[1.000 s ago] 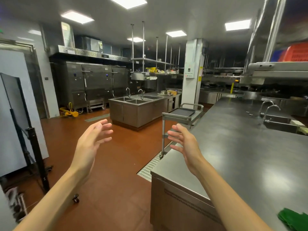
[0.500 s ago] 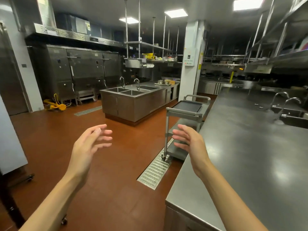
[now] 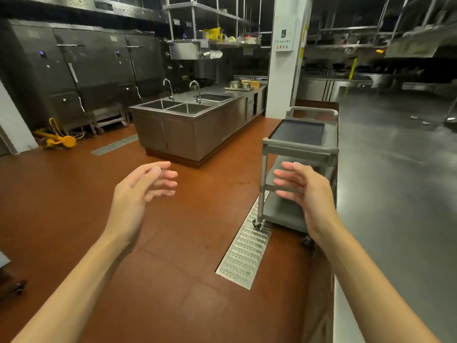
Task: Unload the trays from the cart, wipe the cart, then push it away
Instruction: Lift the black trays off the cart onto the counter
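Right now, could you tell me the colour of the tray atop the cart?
Black tray, seen in the head view.

The cart [image 3: 300,149] at right looks like dull grey metal, and its top tray [image 3: 298,131] is dark and matt. The table [image 3: 395,181] at far right is brushed steel with soft sheen. The red-brown floor [image 3: 74,194] is smooth, and its drain grate [image 3: 243,253] is studded bright metal.

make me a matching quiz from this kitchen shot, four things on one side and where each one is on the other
Things:
1. dark tray
2. floor drain grate
3. yellow hose
4. paper towel roll

Places:
A. under the hanging shelf
B. on the cart's top shelf
C. on the floor by the ovens
D. set in the floor beside the long counter

Pairs: 1-B, 2-D, 3-C, 4-A
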